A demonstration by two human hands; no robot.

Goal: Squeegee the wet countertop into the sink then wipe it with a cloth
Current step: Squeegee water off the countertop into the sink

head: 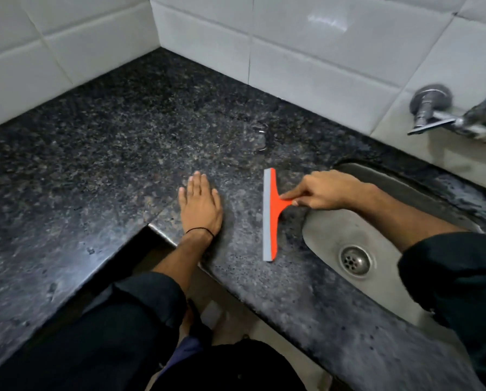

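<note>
An orange squeegee [270,215] with a grey rubber blade stands on the dark speckled granite countertop [117,142], just left of the steel sink [346,230]. My right hand [320,190] grips its short orange handle, with the forearm reaching over the sink basin. My left hand [200,204] lies flat on the countertop, palm down, fingers together, a hand's width left of the blade. A small water puddle [260,136] glistens on the counter beyond the squeegee, near the back wall. No cloth is in view.
White tiled walls [306,52] meet in a corner behind the L-shaped counter. A chrome tap [433,114] juts from the wall at the right, above the sink. The sink drain [354,261] shows in the basin. The counter's inner corner edge [151,227] lies below my left wrist.
</note>
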